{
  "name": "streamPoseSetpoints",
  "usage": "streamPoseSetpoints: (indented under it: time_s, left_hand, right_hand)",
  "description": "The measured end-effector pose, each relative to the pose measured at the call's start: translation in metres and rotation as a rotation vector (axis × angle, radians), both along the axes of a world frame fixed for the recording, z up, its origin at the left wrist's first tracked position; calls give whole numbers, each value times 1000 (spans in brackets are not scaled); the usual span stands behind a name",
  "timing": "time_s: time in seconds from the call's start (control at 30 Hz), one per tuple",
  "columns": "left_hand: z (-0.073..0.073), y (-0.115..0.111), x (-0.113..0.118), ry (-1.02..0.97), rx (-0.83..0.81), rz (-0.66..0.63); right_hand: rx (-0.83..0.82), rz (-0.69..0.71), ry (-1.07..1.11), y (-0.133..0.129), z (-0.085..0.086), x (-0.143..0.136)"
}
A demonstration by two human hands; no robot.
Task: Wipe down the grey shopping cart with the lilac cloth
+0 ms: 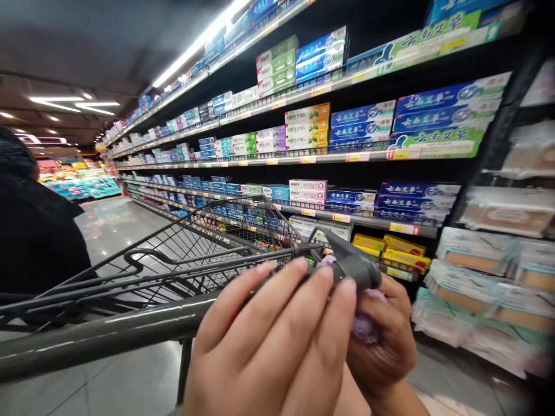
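Note:
My left hand [277, 352] lies over the right end of a dark grey shopping cart handle [121, 328], its fingers curled across the bar. Just behind and to the right, my right hand [385, 346] is closed around a crumpled lilac cloth [365, 328] below the handle's end fitting. A bit of the same lilac shows above the bar, between the fitting and my left fingertips. The wire basket of the shopping cart [208, 231] stretches out ahead. My left hand and the handle partly cover the lilac cloth.
Shelves of toothpaste boxes [359, 124] run along the right, close to the cart. Packs hang on a rack [498, 260] at far right. A person in dark clothing [39, 231] stands at left. The tiled aisle floor [113, 228] leads toward a distant display [84, 188].

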State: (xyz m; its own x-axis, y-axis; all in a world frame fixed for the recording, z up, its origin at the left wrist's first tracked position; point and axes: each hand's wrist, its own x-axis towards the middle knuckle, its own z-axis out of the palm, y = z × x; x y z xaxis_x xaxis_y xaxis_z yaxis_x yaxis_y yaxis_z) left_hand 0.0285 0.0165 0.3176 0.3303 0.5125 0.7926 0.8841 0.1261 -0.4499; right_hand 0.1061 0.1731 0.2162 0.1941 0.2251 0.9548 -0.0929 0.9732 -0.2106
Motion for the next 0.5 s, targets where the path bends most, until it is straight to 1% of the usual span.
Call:
streamPoseSetpoints:
  time_s: [0.03,0.07,0.13,0.2,0.27,0.37,0.43,0.5]
  left_hand:
    - [9,8,4,1,28,29]
    - [15,14,6,1,-25,74]
    - [19,22,8,-29,-40,134]
    - [18,25,7,-48,-23,152]
    - [14,24,4,-45,25,140]
    - [8,18,-2,-19,87,119]
    - [5,11,-7,-12,121,117]
    - [2,5,-13,-11,149,116]
  right_hand:
    - [-1,-1,-15,2,0,4]
    - [-5,10,-36,4,0,8]
    - [-34,63,-51,8,-1,14]
    - [-90,147,-4,12,-1,21]
    - [-184,222,117,15,2,26]
    - [-404,308,311,14,17,31]
    - [-490,432,313,10,31,28]
    - [-448,575,217,7,44,18]
